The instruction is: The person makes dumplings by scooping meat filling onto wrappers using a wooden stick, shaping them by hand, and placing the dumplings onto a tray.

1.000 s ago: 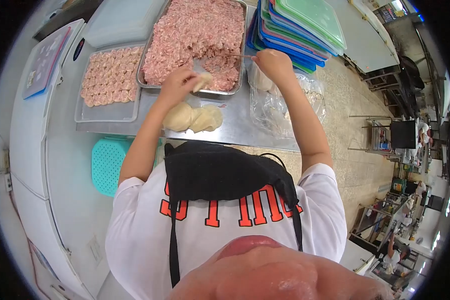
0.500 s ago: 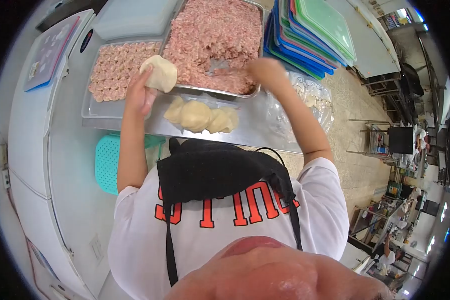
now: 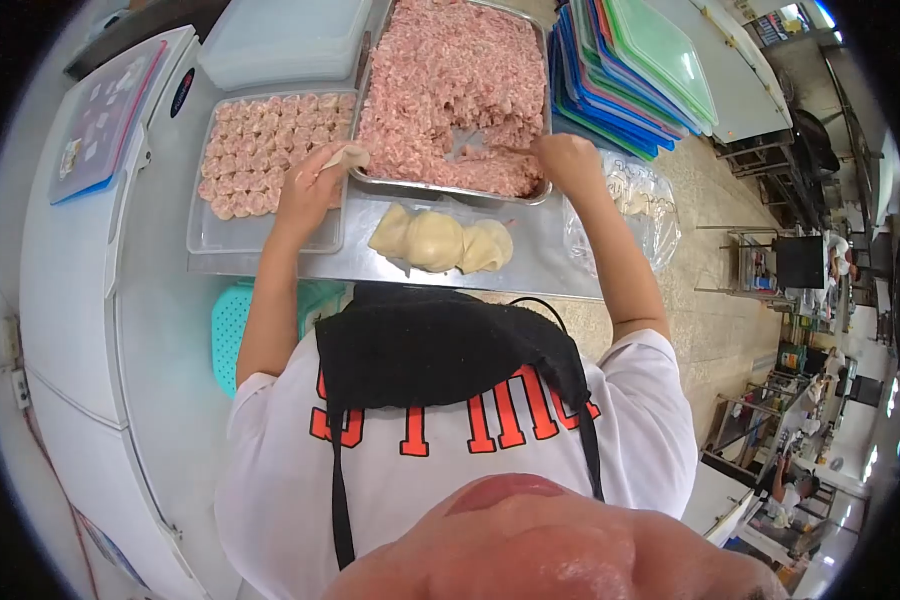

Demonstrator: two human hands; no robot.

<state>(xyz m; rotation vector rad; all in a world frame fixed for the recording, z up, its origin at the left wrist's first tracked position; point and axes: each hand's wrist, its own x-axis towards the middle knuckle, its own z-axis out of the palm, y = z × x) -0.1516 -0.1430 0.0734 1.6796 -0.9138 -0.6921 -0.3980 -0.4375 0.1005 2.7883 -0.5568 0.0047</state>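
Observation:
In my left hand [image 3: 308, 192] is a pale round dough wrapper [image 3: 348, 158], cupped between closed fingers at the near right corner of a clear tray [image 3: 260, 244]. Rows of small pink-filled dumplings [image 3: 260, 150] lie in that tray. My right hand [image 3: 570, 162] grips a thin stick-like tool [image 3: 510, 150], its far end in the minced meat [image 3: 450, 70] near a scraped patch that bares the bottom. A metal tray [image 3: 440, 192] holds the meat. Closer to my body, a pile of dough wrappers [image 3: 435, 241] rests on the metal table [image 3: 540, 270].
Coloured lids [image 3: 660, 60] are stacked right of the meat tray, with a clear plastic bag [image 3: 660, 215] in front. Clear containers [image 3: 280, 45] stand at the back left. A turquoise basket [image 3: 228, 335] sits below the table edge, and white freezers [image 3: 65, 270] line the left.
The wrapper in my left hand was spread flat and is now cupped, closer to the dumplings. My blurred right hand has steadied at the meat's right side. The view has shifted slightly.

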